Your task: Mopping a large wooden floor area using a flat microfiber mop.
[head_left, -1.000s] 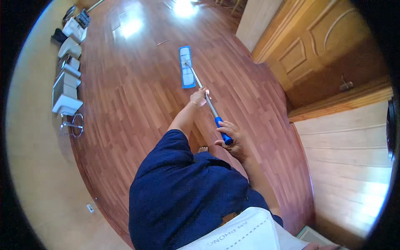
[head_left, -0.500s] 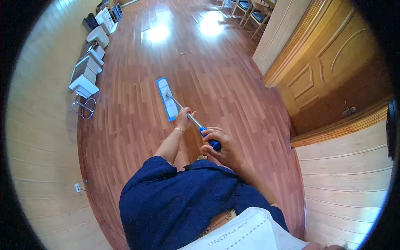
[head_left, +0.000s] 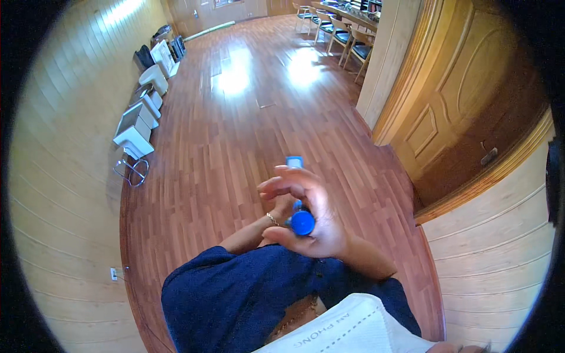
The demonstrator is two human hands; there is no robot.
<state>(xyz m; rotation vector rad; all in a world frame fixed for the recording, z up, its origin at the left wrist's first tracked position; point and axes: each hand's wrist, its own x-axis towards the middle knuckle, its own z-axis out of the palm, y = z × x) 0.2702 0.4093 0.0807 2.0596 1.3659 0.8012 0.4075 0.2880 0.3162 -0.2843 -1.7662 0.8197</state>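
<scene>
A flat mop is held upright in front of me, its handle pointing up toward the camera. The blue cap (head_left: pixel 303 223) at the handle's top sits in the crook of my right hand (head_left: pixel 315 206), whose fingers and thumb curve loosely around it with gaps between them. My left hand (head_left: pixel 283 207), with a bracelet at the wrist, is closed on the pole lower down; its fingers are mostly hidden behind the right hand. Just past my right fingertips shows one end of the blue-edged mop head (head_left: pixel 295 162); the rest of it is covered.
Brown wood-plank flooring (head_left: pixel 223 153) runs ahead. Along the left wall stand white basins (head_left: pixel 136 132) and a chrome wire stand (head_left: pixel 130 169). On the right are a wooden door (head_left: pixel 447 112) and, farther off, chairs (head_left: pixel 340 36) at a table. A small strip (head_left: pixel 267 106) lies on the floor.
The mop has swung from slanting forward-left to nearly upright, its head now more to the right. My right hand has risen and its fingers spread. The view has tilted up.
</scene>
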